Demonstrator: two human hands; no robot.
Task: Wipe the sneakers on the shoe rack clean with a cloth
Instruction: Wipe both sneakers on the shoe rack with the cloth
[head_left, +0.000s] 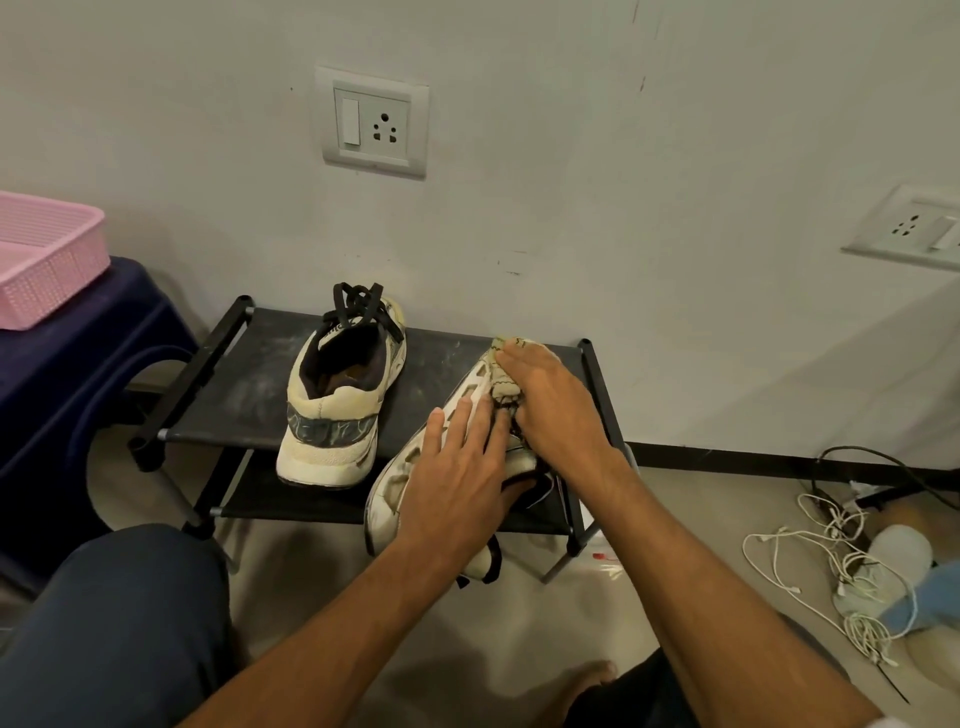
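Note:
A black two-shelf shoe rack (218, 415) stands against the wall. One cream sneaker (340, 395) with black laces rests upright on its dusty top shelf, heel toward me. A second white sneaker (395, 488) is turned on its side, sole facing left, over the rack's front right part. My left hand (457, 478) grips it across the sole and upper. My right hand (550, 405) presses a crumpled pale cloth (506, 382) against the toe end of that sneaker.
A pink plastic basket (47, 270) sits on a dark blue stool (78, 374) at the left. Tangled white and black cables (841, 551) lie on the floor at the right. Wall sockets (374, 122) are above the rack. My knees fill the lower frame.

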